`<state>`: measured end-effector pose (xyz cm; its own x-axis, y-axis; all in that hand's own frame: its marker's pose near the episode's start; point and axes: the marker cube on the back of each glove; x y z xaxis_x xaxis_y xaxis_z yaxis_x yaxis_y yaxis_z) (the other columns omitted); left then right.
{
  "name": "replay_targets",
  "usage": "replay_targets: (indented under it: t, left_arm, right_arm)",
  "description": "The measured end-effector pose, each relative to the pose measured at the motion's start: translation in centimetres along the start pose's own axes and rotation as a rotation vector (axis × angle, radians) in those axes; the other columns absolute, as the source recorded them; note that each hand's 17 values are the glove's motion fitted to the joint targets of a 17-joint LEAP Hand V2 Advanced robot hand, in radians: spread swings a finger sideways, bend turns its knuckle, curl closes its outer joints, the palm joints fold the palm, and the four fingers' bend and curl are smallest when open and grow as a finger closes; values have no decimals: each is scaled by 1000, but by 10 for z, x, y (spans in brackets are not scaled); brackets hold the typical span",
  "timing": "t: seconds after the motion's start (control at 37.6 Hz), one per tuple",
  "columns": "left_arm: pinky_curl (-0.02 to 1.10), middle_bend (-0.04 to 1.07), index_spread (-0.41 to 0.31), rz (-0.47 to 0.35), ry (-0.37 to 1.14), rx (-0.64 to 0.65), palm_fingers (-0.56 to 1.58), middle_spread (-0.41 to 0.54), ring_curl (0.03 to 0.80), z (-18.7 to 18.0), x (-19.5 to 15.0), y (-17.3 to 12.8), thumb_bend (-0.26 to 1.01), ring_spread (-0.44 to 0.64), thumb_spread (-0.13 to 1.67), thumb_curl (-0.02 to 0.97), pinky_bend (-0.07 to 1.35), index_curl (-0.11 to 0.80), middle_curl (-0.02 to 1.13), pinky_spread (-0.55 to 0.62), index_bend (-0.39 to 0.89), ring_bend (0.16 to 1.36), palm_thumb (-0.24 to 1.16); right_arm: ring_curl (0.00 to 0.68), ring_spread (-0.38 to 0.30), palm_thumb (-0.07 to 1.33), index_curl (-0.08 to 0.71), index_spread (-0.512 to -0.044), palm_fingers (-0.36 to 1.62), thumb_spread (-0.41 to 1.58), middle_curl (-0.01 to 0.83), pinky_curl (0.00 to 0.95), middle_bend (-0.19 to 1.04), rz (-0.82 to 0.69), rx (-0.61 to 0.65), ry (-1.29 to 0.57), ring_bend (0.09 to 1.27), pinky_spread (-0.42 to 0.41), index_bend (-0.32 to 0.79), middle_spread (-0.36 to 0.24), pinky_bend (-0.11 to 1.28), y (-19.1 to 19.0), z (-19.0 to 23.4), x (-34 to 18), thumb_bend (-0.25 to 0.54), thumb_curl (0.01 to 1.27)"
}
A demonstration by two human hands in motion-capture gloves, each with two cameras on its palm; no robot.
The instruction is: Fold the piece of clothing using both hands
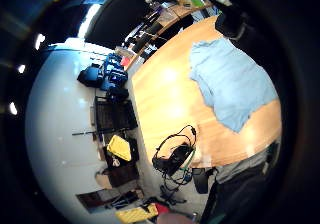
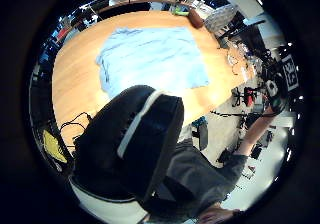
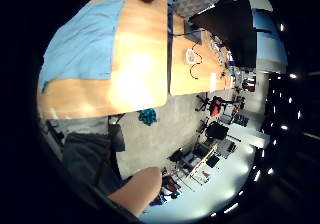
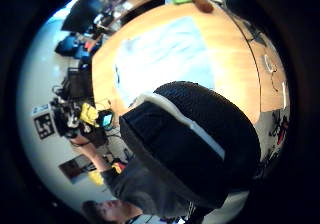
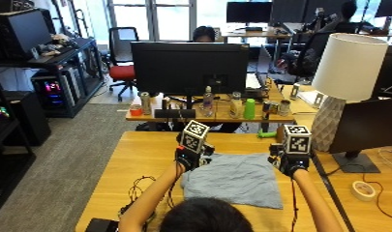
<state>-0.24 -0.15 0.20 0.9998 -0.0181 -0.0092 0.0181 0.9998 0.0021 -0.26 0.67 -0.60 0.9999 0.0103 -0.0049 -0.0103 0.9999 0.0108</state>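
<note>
**A:** What's around you, left to right?

**B:** Far left of my table (image 5: 150, 145) – a tangle of black cables (image 5: 139, 186) on the wood, near my left forearm. Middle – the light blue piece of clothing (image 5: 233, 180), spread flat in front of me, near edge a bit uneven. Right – a roll of tape (image 5: 362, 190) on the neighbouring desk, and a monitor stand base (image 5: 355, 162) behind it. Past the far edge: a big black monitor (image 5: 192, 66) on the next desk with a row of bottles and cans (image 5: 208, 104) under it, a white lamp (image 5: 345, 63) to the right.

**A:** Anything blocking the cloth?

**B:** Nothing lying on it. A small green object (image 5: 266, 135) sits just beyond its far right corner.

**A:** Left hand?

**B:** My left hand (image 5: 190, 158) is raised at the cloth's far left corner. Its palm cameras see the whole garment from well above the table. Can't tell how far the fingers are open, or whether they touch the cloth.

**A:** Right?

**B:** My right hand (image 5: 290, 163) is up beside the far right corner, same story – can't tell the finger state or any contact.
</note>
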Motion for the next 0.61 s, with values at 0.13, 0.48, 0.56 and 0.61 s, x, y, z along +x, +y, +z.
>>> replay_targets:
  t: [0.13, 0.48, 0.56, 0.61]
  left_arm:
    - [168, 130, -58, -14, 2, 5, 429, 73, 182, -5, -2, 10, -2, 59, 624, 42, 444, 98, 74, 83, 160, 544, 39]
    - [254, 144, -75, -56, 15, -10, 362, 105, 255, -13, -14, 18, -20, 89, 936, 112, 466, 205, 134, 113, 168, 605, 14]
    - [265, 146, -76, -57, 24, -62, 355, 107, 262, -19, -10, 25, -23, 93, 964, 124, 467, 222, 143, 121, 167, 611, 4]
    - [273, 148, -77, -50, 36, -89, 347, 111, 265, -21, -7, 27, -25, 95, 972, 132, 471, 231, 150, 125, 165, 609, -5]
  right_arm:
    - [117, 64, 156, 134, -220, 451, 665, 134, 114, 337, 3, 23, 2, 293, 175, 190, -9, 246, 12, -6, 0, 80, 34]
    - [190, 83, 184, 217, -299, 447, 1050, 233, 204, 326, -68, 10, -41, 301, 241, 149, -12, 245, 30, -22, 10, 45, 85]
    - [202, 83, 213, 219, -304, 446, 1091, 248, 223, 318, -135, -66, -70, 309, 240, 128, -12, 265, 26, -17, 8, 49, 100]
    - [218, 83, 250, 212, -315, 409, 1108, 250, 244, 282, -161, -98, -90, 336, 240, 97, -12, 307, 23, -13, 7, 60, 114]
